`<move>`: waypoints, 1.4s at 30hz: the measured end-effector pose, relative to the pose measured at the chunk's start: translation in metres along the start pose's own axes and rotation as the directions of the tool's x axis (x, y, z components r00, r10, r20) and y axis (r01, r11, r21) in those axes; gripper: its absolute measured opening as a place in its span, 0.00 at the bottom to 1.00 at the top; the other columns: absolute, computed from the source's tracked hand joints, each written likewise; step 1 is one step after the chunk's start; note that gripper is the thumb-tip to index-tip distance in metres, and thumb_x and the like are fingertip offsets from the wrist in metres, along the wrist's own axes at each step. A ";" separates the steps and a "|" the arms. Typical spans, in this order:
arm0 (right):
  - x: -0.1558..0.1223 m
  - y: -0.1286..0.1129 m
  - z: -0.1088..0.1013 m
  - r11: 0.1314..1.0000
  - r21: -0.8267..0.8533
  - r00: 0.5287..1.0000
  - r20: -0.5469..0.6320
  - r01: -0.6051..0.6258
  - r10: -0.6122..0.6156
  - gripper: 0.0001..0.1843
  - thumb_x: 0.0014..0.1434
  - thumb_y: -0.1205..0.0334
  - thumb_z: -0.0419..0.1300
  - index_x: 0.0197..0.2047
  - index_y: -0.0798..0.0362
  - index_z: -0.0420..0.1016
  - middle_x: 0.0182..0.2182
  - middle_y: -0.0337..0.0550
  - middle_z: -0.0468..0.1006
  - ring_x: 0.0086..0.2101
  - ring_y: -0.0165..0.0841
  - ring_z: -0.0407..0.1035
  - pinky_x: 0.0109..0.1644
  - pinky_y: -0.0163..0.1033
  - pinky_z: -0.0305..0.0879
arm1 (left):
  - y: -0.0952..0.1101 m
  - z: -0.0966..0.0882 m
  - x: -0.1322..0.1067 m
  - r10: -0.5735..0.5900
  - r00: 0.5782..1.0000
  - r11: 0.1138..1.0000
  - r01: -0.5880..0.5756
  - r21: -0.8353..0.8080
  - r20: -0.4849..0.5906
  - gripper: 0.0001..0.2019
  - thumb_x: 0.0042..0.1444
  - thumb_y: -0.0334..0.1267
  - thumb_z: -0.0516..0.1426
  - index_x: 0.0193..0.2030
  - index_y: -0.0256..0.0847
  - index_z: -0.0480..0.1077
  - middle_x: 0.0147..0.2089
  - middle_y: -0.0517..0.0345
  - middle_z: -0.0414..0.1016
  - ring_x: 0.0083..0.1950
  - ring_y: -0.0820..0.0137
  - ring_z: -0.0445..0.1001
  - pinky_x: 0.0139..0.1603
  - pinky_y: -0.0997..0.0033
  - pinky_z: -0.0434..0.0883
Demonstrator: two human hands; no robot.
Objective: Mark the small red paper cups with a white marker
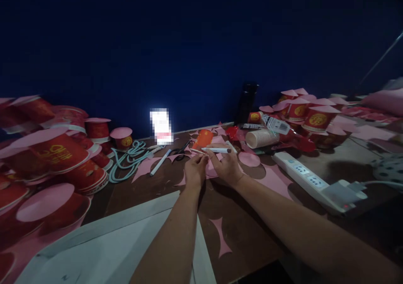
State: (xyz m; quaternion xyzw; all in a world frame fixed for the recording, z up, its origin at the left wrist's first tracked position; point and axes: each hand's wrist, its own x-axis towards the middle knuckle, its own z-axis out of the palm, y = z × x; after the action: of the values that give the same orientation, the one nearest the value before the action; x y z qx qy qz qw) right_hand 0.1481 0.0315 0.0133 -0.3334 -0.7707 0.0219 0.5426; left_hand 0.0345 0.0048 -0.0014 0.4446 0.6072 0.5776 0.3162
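In the middle of the table, a small red-orange paper cup (203,139) lies tipped with its pale rim towards me. My left hand (195,169) pinches at the near rim of this cup. My right hand (228,167) is closed around a white marker pen (216,150), which lies crosswise over the fingers; its fingertips also reach the cup's rim. Pink paper lies under and around both hands. Just left of the cup are black-handled scissors (179,155), and farther left a second white marker (160,162).
Red paper cups with pink discs (59,156) crowd the left, and more (319,118) stand at the right. A power strip (302,181) with a plugged-in charger, stacked plain cups (262,139), a coiled cable (127,162), a dark bottle (247,101) and a white board (126,238) surround my arms.
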 end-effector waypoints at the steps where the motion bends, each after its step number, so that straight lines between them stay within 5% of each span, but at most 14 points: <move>1: 0.000 0.000 0.000 1.000 0.000 1.000 0.005 0.006 -0.006 0.07 0.59 0.59 0.57 0.38 0.50 0.75 0.36 0.43 0.80 0.40 0.35 0.73 0.48 0.42 0.65 | -0.001 0.000 0.000 -0.002 1.000 1.000 0.002 0.012 -0.003 0.07 0.48 0.38 0.58 0.26 0.42 0.77 0.24 0.61 0.73 0.28 0.71 0.67 0.32 0.75 0.60; 6: -0.001 0.000 0.001 1.000 -0.001 1.000 -0.005 0.015 -0.015 0.07 0.59 0.60 0.57 0.38 0.51 0.74 0.36 0.42 0.80 0.39 0.34 0.73 0.48 0.42 0.65 | -0.003 0.000 0.001 -0.007 1.000 1.000 0.008 0.020 -0.021 0.06 0.47 0.38 0.58 0.27 0.42 0.77 0.26 0.60 0.75 0.30 0.70 0.69 0.34 0.74 0.63; 9: -0.001 -0.001 0.001 1.000 0.003 1.000 0.015 0.025 -0.025 0.06 0.59 0.60 0.57 0.38 0.50 0.74 0.36 0.42 0.80 0.40 0.35 0.73 0.48 0.43 0.65 | -0.001 0.000 0.002 -0.100 0.995 0.981 0.095 -0.167 -0.018 0.03 0.43 0.35 0.61 0.24 0.41 0.76 0.24 0.60 0.74 0.29 0.72 0.69 0.34 0.74 0.65; 13: 0.000 -0.001 -0.002 1.000 0.016 0.998 -0.057 -0.014 0.015 0.07 0.60 0.60 0.56 0.40 0.50 0.74 0.39 0.45 0.79 0.42 0.36 0.72 0.48 0.44 0.66 | 0.001 0.003 0.003 -0.209 0.978 0.826 0.190 -0.530 0.026 0.04 0.42 0.35 0.63 0.26 0.38 0.75 0.27 0.58 0.74 0.31 0.73 0.72 0.41 0.70 0.70; 19: 0.000 0.003 -0.002 1.000 0.014 0.996 -0.087 -0.005 0.007 0.06 0.60 0.61 0.57 0.41 0.50 0.73 0.38 0.44 0.79 0.41 0.35 0.73 0.49 0.44 0.66 | -0.002 0.007 0.004 -0.267 0.958 0.619 0.251 -0.744 0.102 0.08 0.38 0.32 0.65 0.27 0.33 0.74 0.27 0.57 0.74 0.31 0.76 0.74 0.45 0.70 0.71; 29: -0.002 0.002 0.002 1.000 -0.019 0.999 -0.040 0.001 -0.001 0.08 0.60 0.59 0.57 0.42 0.49 0.74 0.39 0.43 0.79 0.41 0.35 0.73 0.48 0.43 0.64 | -0.013 0.011 0.007 -0.169 0.976 0.675 0.215 -0.706 0.136 0.12 0.35 0.38 0.66 0.28 0.35 0.75 0.33 0.54 0.77 0.37 0.70 0.75 0.46 0.68 0.71; 42: -0.003 0.003 0.003 1.000 -0.022 1.000 -0.010 0.013 -0.013 0.07 0.59 0.60 0.58 0.40 0.49 0.74 0.38 0.41 0.80 0.40 0.34 0.73 0.49 0.43 0.64 | -0.013 0.010 0.007 -0.193 0.979 0.773 0.190 -0.606 0.061 0.09 0.37 0.38 0.65 0.27 0.36 0.76 0.29 0.55 0.76 0.34 0.71 0.74 0.42 0.70 0.71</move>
State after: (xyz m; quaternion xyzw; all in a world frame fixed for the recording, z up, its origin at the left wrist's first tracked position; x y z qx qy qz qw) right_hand 0.1477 0.0329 0.0086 -0.3343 -0.7703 0.0079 0.5430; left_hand 0.0379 0.0160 -0.0149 0.2537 0.4321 0.7078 0.4980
